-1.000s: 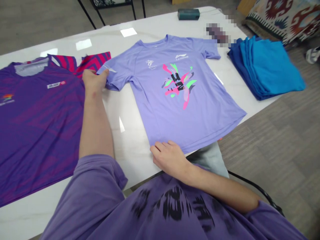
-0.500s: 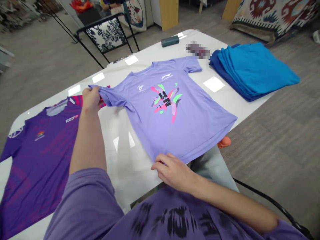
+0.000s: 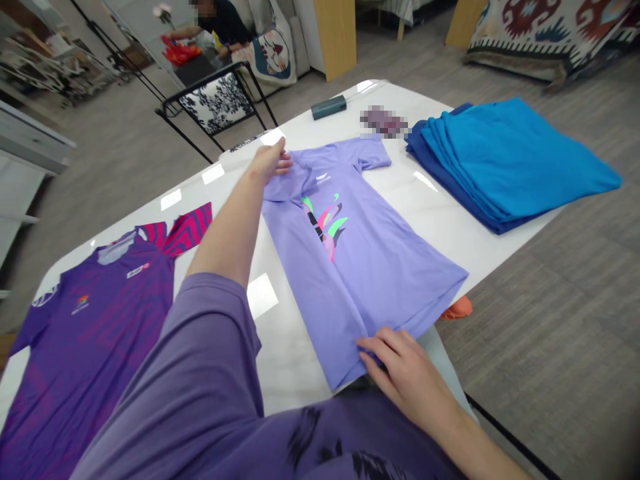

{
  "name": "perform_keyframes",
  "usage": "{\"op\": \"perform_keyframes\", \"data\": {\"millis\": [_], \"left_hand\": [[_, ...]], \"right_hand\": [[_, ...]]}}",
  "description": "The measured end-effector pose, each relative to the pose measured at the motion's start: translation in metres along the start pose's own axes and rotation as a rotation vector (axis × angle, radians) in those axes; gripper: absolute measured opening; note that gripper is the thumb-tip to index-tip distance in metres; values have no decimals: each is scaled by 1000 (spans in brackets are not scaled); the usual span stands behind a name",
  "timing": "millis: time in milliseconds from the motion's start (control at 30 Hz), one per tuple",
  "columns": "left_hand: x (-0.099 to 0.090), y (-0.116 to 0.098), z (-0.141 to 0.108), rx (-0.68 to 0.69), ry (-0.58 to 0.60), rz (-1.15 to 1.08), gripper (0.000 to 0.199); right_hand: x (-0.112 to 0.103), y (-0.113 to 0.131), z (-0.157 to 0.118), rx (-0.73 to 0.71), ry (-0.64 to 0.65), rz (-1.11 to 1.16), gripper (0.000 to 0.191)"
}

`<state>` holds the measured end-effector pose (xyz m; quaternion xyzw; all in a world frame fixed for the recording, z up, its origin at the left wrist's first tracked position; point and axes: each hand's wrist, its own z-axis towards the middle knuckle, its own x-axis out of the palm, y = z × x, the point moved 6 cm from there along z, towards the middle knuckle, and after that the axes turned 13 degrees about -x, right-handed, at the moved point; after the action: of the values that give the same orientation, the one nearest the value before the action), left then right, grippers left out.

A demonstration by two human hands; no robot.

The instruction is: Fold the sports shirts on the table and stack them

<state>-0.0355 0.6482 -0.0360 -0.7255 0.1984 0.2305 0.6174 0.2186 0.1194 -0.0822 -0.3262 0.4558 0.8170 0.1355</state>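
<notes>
A lavender T-shirt with a bright print lies on the table, its left side folded inward over part of the print. My left hand is at the shirt's far left shoulder, thumb raised and fingers apart, near the folded sleeve. At the near hem, my right hand has thumb and fingertips together on the fabric by the fold. To the left, a dark purple jersey with pink striped sleeve lies spread out.
On the white table, a stack of folded blue cloth sits at the right. A dark green case and a blurred-out item are at the far edge. Beyond stand a chair and a person.
The shirt's left sleeve and side have been brought rightward over its front. My left hand moved right and away and loosened; my right hand slid rightward along the hem.
</notes>
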Motion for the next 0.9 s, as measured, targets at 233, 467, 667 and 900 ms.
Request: {"op": "perform_keyframes", "data": {"millis": [233,467,667,900], "left_hand": [[2,72,-138,276,-240,214,28],[8,134,-234,230,-228,504,65],[12,133,-226,214,-207,557,82],[6,138,-226,232,-240,464,85]], "right_hand": [[-29,-22,5,-60,88,-29,20],[-29,-22,145,-285,232,-95,22],[51,-53,380,-359,286,-81,26],[176,-94,584,-336,451,-308,47]]}}
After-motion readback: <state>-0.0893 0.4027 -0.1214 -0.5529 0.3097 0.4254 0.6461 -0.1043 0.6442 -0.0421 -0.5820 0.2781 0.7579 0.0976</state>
